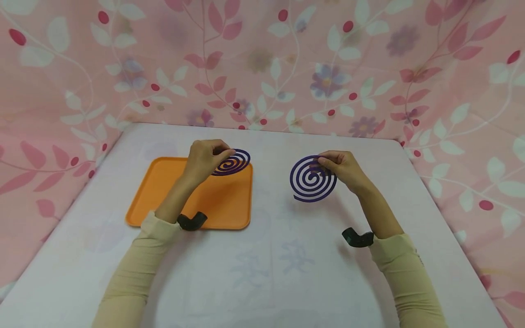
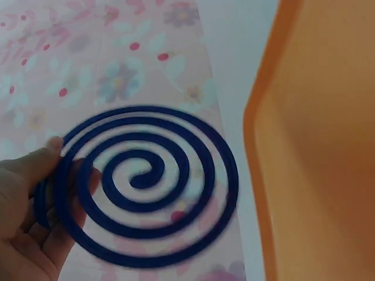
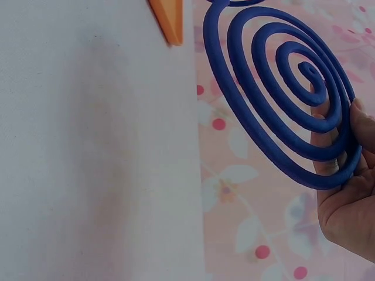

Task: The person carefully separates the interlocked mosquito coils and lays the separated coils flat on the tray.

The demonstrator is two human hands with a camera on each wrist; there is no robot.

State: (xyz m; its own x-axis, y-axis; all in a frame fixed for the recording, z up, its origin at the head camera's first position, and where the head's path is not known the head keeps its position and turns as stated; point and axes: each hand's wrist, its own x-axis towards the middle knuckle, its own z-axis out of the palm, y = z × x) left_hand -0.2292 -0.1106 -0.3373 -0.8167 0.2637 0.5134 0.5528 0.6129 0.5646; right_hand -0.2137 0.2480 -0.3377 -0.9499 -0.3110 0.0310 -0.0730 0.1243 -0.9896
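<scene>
Two dark blue spiral mosquito coils are held up, one in each hand. My left hand (image 1: 203, 159) pinches the rim of the left mosquito coil (image 2: 146, 205), which hangs over the far right part of an orange tray (image 1: 225, 205). In the head view that coil lies nearly flat, its left side hidden behind the fingers. To the right, my right hand (image 1: 342, 168) grips the other mosquito coil (image 3: 263, 126) by its outer edge, thumb in front and fingers behind. This coil is tilted with its face toward the head camera, above the white tabletop.
The orange tray sits on the left of the white-covered table (image 1: 270, 273). A black wrist camera (image 1: 193, 221) is on the left wrist and another black camera (image 1: 357, 238) on the right. A pink floral cloth (image 1: 254, 59) hangs behind the table and at both sides.
</scene>
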